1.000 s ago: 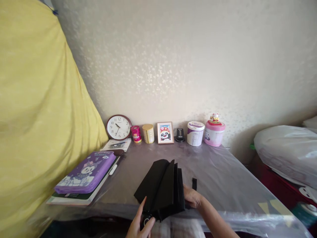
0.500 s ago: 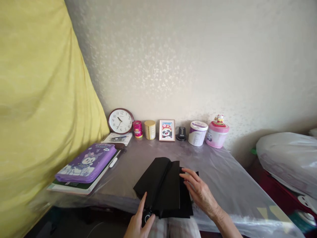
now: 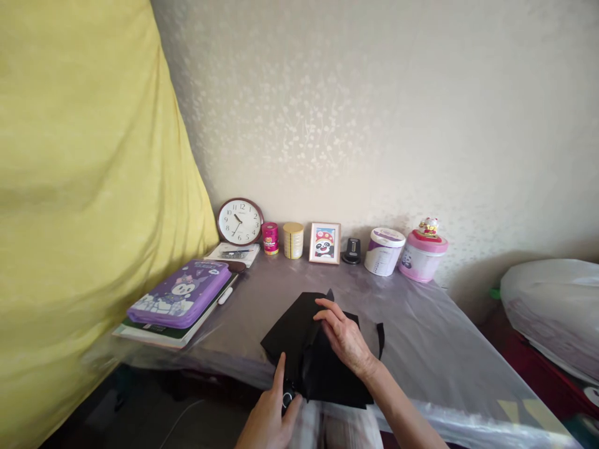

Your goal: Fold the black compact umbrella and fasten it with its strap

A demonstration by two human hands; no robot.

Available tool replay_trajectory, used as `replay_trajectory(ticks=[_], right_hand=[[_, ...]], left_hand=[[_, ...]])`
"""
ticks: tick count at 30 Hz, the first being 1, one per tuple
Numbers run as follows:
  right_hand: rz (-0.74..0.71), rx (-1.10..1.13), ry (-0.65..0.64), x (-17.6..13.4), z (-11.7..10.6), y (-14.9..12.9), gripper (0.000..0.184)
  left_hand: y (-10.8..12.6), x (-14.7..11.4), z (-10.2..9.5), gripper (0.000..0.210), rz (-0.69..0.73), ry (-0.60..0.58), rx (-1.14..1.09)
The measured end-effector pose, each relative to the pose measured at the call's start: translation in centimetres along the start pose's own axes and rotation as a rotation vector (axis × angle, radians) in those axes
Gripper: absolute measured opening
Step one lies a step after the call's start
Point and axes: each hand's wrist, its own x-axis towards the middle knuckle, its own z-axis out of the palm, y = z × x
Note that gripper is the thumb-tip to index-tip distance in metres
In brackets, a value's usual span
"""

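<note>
A black folding umbrella (image 3: 292, 325) lies collapsed at the table's front edge, its fabric panels loose and spread out flat. My left hand (image 3: 270, 416) is wrapped round its short black handle, which has a round ring-marked button at the end; the index finger stretches along the fabric. Over the middle of the canopy, my right hand (image 3: 347, 344) grips the raised edge of one panel with bent fingers. The fingertips partly cover that fold. A narrow black strap or fabric end sticks out to the right of my right wrist.
Plastic film covers the table (image 3: 421, 337). A purple case (image 3: 182, 296) rests on books at left. Along the wall stand a clock (image 3: 240, 221), small tins, a framed panda picture (image 3: 324, 243) and two tubs. A yellow curtain (image 3: 93, 156) hangs left; a white bag (image 3: 552, 305) sits right.
My right hand has moved left across the umbrella, folding a black panel leftward with it. A strip of fabric now shows at the right. My left hand stays on the handle; the view has shifted slightly.
</note>
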Motion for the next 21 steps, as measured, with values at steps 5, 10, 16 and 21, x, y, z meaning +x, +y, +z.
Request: replay_trajectory(ticks=[5,10,16,21], right_hand=[[-0.024,-0.050,-0.014,1.9,2.9,0.0,0.020],[-0.029,-0.128,-0.031,2.9,5.1,0.0,0.018],[-0.055,-0.179,-0.026,2.9,6.9,0.1,0.019],[-0.071,-0.218,-0.078,2.7,7.5,0.2,0.019]], left_hand=[[0.5,0.1,0.2,0.076,-0.068,-0.030,0.094],[1.4,-0.2,0.1,0.078,-0.088,-0.063,0.213],[2.2,-0.4,-0.1,0.074,-0.106,-0.070,0.345],[1.9,-0.3,0.1,0.075,-0.069,-0.065,0.343]])
